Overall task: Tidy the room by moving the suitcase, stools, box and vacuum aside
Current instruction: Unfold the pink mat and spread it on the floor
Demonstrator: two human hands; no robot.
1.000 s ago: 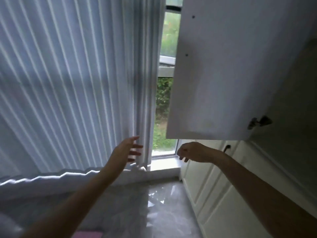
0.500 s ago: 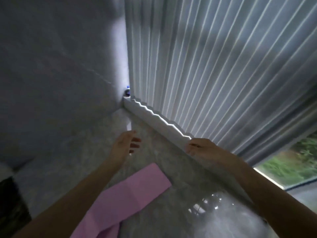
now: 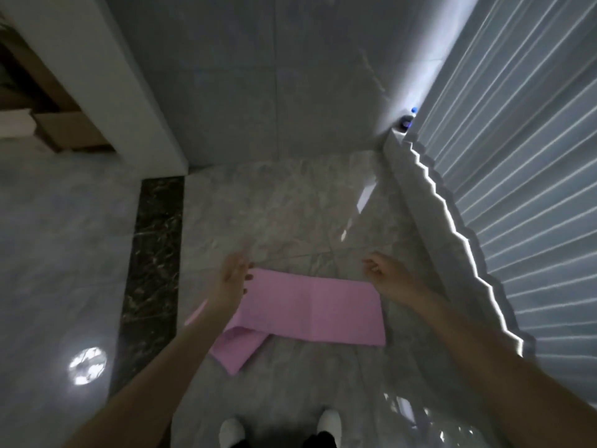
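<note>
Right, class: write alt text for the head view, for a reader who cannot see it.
Two bare hands, left hand and right hand, reach out empty over a pink mat lying on a glossy marble floor. A pleated curtain hangs at right; cardboard boxes sit beyond a doorway at upper left.

Two bare hands reach out over the floor: the left hand [image 3: 233, 277] and the right hand [image 3: 386, 273]. One flat pink folded mat [image 3: 310, 313] lies on the glossy grey marble floor [image 3: 290, 215]. Two white shoes show at the bottom edge, one left shoe [image 3: 231, 430] and one right shoe [image 3: 329, 421]. One brown cardboard box [image 3: 69, 132] sits at the far left. One small dark object with a blue cap [image 3: 407, 119] stands in the corner. One pleated grey curtain [image 3: 523, 176] hangs on the right.
</note>
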